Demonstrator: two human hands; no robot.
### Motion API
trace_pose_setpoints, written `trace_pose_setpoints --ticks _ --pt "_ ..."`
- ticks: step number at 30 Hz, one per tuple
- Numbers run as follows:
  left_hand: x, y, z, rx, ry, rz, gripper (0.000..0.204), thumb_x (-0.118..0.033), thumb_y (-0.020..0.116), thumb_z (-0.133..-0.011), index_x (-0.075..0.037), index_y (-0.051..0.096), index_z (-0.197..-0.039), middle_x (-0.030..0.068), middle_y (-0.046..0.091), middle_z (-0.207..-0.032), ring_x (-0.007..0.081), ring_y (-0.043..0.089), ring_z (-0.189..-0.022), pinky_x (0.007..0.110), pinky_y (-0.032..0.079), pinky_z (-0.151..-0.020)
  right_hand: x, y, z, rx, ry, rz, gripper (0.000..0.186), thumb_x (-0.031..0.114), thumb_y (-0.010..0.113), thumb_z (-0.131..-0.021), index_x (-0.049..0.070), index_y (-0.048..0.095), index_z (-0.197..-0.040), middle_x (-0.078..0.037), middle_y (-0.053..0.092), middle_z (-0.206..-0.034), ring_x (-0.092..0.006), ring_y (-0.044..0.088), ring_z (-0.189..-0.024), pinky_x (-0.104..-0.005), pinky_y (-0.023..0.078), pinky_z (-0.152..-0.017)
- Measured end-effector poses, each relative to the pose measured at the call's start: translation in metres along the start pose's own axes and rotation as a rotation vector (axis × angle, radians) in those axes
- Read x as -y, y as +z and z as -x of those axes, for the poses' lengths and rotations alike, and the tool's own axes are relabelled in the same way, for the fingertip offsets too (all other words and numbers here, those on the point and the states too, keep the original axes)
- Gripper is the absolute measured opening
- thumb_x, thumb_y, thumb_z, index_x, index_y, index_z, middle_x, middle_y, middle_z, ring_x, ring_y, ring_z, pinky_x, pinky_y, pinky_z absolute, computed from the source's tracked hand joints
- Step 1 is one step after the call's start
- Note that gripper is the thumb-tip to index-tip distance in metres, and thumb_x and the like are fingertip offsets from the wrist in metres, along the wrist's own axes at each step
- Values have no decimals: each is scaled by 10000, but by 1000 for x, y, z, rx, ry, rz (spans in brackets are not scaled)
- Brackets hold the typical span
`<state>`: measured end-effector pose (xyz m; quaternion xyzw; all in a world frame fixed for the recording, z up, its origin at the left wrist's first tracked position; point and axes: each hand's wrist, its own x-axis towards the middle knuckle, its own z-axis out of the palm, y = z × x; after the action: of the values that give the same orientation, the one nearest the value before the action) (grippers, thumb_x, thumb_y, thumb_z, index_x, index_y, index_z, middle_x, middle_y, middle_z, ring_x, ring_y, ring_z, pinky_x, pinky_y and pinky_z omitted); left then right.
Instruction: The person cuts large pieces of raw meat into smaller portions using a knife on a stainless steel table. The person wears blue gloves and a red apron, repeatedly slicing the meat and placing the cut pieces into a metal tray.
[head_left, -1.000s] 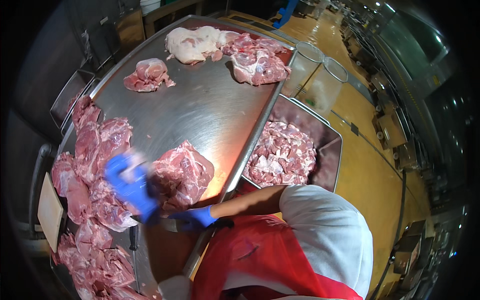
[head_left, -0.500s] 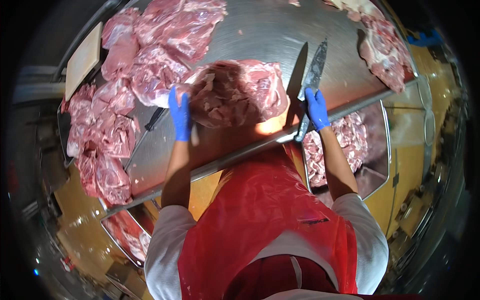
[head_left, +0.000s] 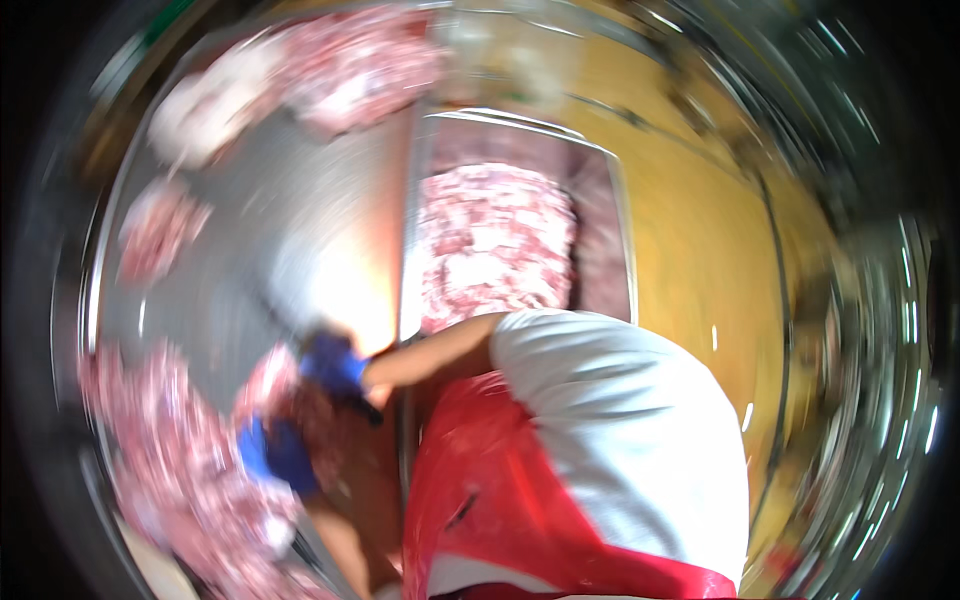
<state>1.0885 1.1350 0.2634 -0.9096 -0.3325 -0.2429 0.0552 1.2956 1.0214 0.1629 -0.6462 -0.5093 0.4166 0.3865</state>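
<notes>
A rectangular metal tub [head_left: 602, 225], beyond and right of the right fingers, holds a heap of small, ragged pink meat pieces [head_left: 495, 240]. Right hand [head_left: 335, 365], blue-gloved, blurred: fingers curled round a dark-handled knife [head_left: 368, 410]. Slab of meat [head_left: 315, 425], shadowed, between both hands' fingers. Left hand [head_left: 275, 455] touches it; clenched or merely pressing, cannot tell. Bigger, lumpy cuts [head_left: 170, 450] left of the left fingers. Table [head_left: 240, 200] ahead of them: smooth grey metal.
</notes>
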Motion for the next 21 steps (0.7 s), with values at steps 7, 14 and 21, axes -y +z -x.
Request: trace_pose_setpoints --ticks 7,14,21 --pt "-13 11 -18 29 113 -110 292 -288 587 -931 -57 722 -1049 166 689 -1060 363 624 -1001 488 509 -874 -24 -20 -12 -400 132 36 488 453 510 -965 2 590 -1135 -177 576 -1218 -323 569 -1078 -374 467 -896" --pt "14 37 -41 51 136 265 281 -270 618 -872 -69 688 -1056 172 637 -1063 369 594 -1014 500 488 -888 -11 -68 0 -103 159 53 461 396 499 -989 -25 643 -1107 -135 626 -1118 -275 584 -986 -387 496 -866" --pt "-63 9 72 -319 -415 371 344 -213 665 -758 -121 634 -1088 155 546 -1063 369 520 -1063 519 446 -911 -22 -153 -93 -264 145 -161 519 363 450 -1038 -86 634 -1220 -134 652 -1157 -256 620 -981 -408 506 -925"
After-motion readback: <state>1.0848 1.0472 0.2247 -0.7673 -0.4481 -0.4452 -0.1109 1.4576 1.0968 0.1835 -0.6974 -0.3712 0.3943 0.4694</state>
